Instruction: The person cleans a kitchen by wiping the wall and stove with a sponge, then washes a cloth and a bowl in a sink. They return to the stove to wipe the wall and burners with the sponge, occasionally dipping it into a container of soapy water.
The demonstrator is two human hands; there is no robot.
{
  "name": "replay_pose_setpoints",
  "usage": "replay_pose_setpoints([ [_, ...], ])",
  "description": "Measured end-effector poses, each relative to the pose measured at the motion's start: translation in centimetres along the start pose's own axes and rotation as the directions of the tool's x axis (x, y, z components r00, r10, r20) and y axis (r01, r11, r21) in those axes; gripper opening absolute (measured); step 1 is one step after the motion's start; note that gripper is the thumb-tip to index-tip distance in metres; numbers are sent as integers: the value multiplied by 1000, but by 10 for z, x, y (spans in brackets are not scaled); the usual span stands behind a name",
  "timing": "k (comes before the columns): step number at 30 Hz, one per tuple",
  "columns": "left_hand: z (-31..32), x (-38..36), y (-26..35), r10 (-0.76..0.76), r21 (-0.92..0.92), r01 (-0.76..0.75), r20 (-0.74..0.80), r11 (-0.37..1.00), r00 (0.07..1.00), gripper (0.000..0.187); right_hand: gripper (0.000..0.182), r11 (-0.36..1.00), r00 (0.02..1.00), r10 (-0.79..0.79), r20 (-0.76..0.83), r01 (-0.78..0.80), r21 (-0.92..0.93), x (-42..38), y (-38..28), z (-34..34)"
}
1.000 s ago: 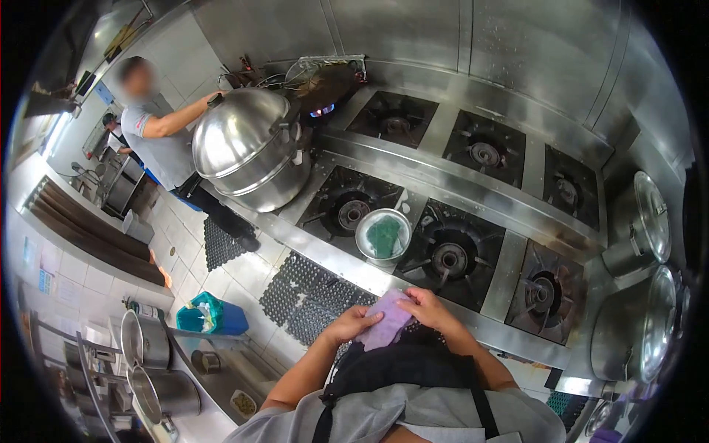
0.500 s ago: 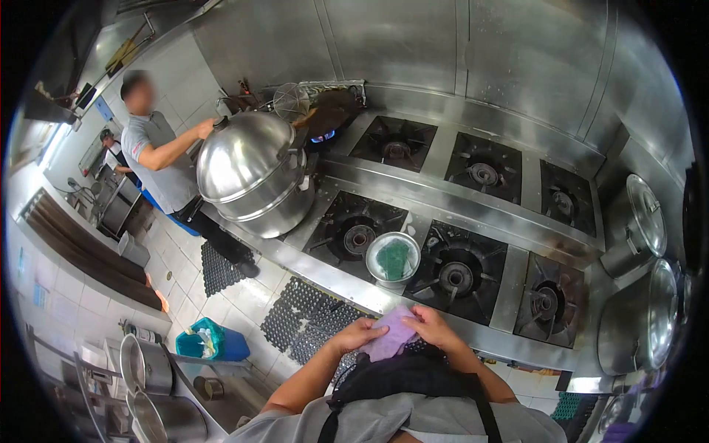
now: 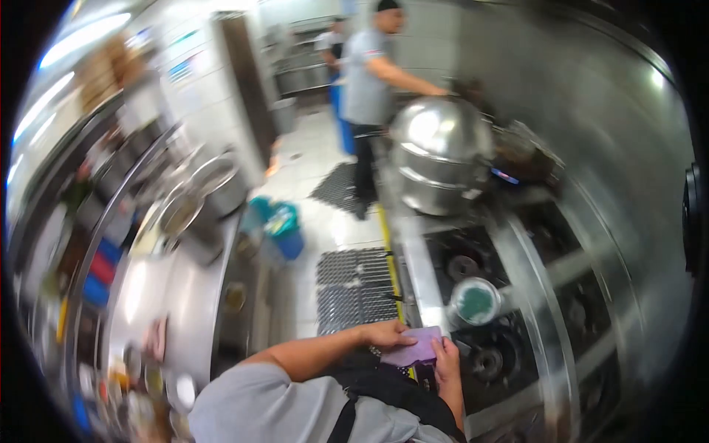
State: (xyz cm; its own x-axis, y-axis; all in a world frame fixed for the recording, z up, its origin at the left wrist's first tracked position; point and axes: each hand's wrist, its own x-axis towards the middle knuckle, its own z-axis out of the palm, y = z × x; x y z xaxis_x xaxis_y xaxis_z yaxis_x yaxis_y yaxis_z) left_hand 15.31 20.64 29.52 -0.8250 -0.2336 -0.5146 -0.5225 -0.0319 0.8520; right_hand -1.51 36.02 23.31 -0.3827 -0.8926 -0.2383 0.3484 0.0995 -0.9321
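A folded purple cloth (image 3: 410, 350) is held between my two hands in front of my black apron. My left hand (image 3: 387, 335) pinches its left edge, thumb on top. On the right edge, my right hand (image 3: 446, 357) grips it with closed fingers. Just beyond the cloth, a round metal bowl (image 3: 456, 316) holding a green scouring pad (image 3: 476, 301) stands on the stove top between burners.
A large domed metal steamer pot (image 3: 436, 159) stands farther along the stove (image 3: 543, 303); a co-worker (image 3: 367, 81) touches its lid. Left of the aisle are a blue bin (image 3: 286, 240), pots (image 3: 181, 214) and a steel counter (image 3: 166, 314). Black mats (image 3: 351, 288) cover part of the floor.
My view has swung left, bringing the left counter into sight and blurring the scene. Both hands still hold the purple cloth. The co-worker's hand remains at the steamer's lid.
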Motion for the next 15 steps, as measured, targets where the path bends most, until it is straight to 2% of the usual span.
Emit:
replay_pose_setpoints([
  [1,3,-14,-3,6,45,-3,-81,999,997,37,17,989,998,36,45,-42,142,6,3,4],
  [2,6,-28,-12,-4,15,6,-157,1000,988,37,16,982,990,50,131,-73,177,16,11,5],
  [4,17,-50,-26,72,-345,-151,-230,926,970,34,19,951,964,76,254,-146,271,23,-1,27],
  [6,20,-72,-32,107,-391,-206,-258,897,960,37,25,948,931,45,362,-154,280,39,10,39],
  [8,26,-97,-22,162,-472,-377,-435,797,886,44,39,886,859,81,506,-294,358,41,4,67],
  [9,22,-101,-28,189,-539,-401,-405,741,894,50,47,891,812,69,580,-312,331,42,8,76],
  [10,21,-104,-34,195,-532,-415,-420,738,886,50,47,895,803,65,592,-310,322,39,13,86],
  [12,20,-111,-47,220,-584,-507,-492,634,842,50,48,859,758,119,642,-403,315,32,26,105],
  [15,15,-118,-67,244,-629,-530,-486,569,839,53,45,875,745,194,638,-425,231,18,34,126],
])
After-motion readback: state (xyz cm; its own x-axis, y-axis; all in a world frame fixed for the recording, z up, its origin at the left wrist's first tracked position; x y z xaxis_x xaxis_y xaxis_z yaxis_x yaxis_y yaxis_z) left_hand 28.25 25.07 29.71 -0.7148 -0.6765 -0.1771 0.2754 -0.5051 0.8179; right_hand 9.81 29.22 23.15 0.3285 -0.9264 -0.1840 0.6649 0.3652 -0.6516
